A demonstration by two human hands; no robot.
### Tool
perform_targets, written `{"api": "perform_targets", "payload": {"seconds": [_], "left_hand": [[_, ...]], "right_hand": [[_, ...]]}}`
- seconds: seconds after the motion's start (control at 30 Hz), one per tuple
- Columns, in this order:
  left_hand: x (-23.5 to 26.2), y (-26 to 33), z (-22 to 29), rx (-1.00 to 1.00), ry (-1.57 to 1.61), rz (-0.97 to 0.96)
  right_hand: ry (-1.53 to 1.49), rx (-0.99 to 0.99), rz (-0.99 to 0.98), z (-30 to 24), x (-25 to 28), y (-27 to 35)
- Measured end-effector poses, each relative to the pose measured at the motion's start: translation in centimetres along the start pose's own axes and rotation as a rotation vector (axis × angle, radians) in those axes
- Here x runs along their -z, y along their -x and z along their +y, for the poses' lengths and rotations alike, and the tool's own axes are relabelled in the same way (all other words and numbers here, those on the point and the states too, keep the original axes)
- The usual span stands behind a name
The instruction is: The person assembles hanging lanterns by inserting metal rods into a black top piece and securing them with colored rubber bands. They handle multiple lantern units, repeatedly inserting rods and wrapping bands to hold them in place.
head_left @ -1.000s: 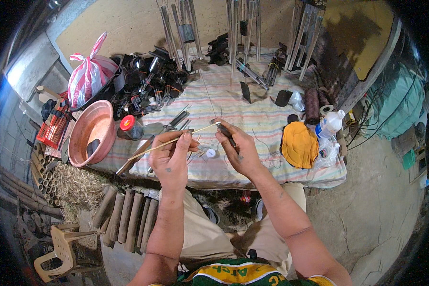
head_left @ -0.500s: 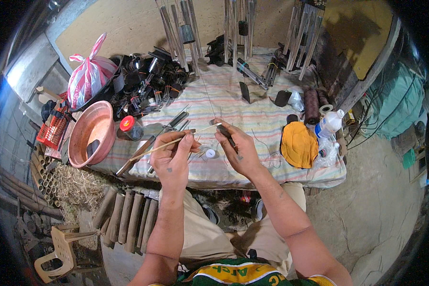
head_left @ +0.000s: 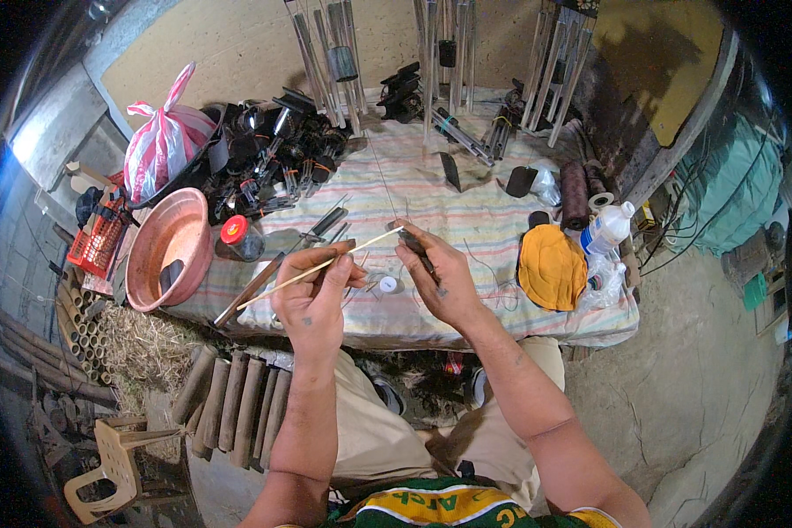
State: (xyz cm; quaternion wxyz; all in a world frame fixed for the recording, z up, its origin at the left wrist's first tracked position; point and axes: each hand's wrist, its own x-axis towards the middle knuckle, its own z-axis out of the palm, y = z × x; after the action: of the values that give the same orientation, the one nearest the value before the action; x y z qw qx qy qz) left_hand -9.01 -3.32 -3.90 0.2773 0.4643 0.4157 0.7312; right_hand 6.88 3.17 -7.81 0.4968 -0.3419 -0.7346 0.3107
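My left hand (head_left: 314, 301) pinches a thin pale wooden stick (head_left: 370, 241) between thumb and fingers. The stick slants up to the right, and its tip meets a small dark piece (head_left: 412, 243) gripped by my right hand (head_left: 446, 280). A fine thread (head_left: 381, 172) runs from that piece up toward the hanging metal tubes. Both hands are over the striped cloth (head_left: 361, 321) on the table. Below them lies a small white round cap or spool (head_left: 388, 283). A knife-like tool with a long handle (head_left: 264, 287) rests left of my left hand.
Metal-tube wind chimes (head_left: 444, 57) hang at the back. At left are a pink basin (head_left: 201, 264), a red-lidded jar (head_left: 245, 243), a striped bag (head_left: 160, 150) and a dark heap of parts (head_left: 277, 145). An orange cloth (head_left: 552, 268), bottle (head_left: 607, 228) and brown spool (head_left: 575, 198) lie right.
My left hand has shifted slightly left and turned, with the stick's tip still at the dark piece. My right hand has hardly moved.
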Motion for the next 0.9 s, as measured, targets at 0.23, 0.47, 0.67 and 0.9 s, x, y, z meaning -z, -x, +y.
{"api": "perform_targets", "payload": {"seconds": [0.23, 0.47, 0.67, 0.9], "left_hand": [[-0.12, 0.15, 0.04, 0.024, 0.006, -0.02], [-0.04, -0.11, -0.09, 0.007, -0.002, 0.001], [-0.16, 0.11, -0.17, 0.016, 0.056, -0.047], [-0.03, -0.14, -0.07, 0.008, -0.003, 0.001]], "right_hand": [[-0.015, -0.029, -0.021, -0.25, 0.16, 0.02], [-0.005, 0.017, 0.01, -0.02, 0.06, 0.0], [-0.014, -0.018, -0.006, -0.11, 0.15, 0.1], [0.026, 0.019, 0.011, 0.01, 0.03, -0.09]]}}
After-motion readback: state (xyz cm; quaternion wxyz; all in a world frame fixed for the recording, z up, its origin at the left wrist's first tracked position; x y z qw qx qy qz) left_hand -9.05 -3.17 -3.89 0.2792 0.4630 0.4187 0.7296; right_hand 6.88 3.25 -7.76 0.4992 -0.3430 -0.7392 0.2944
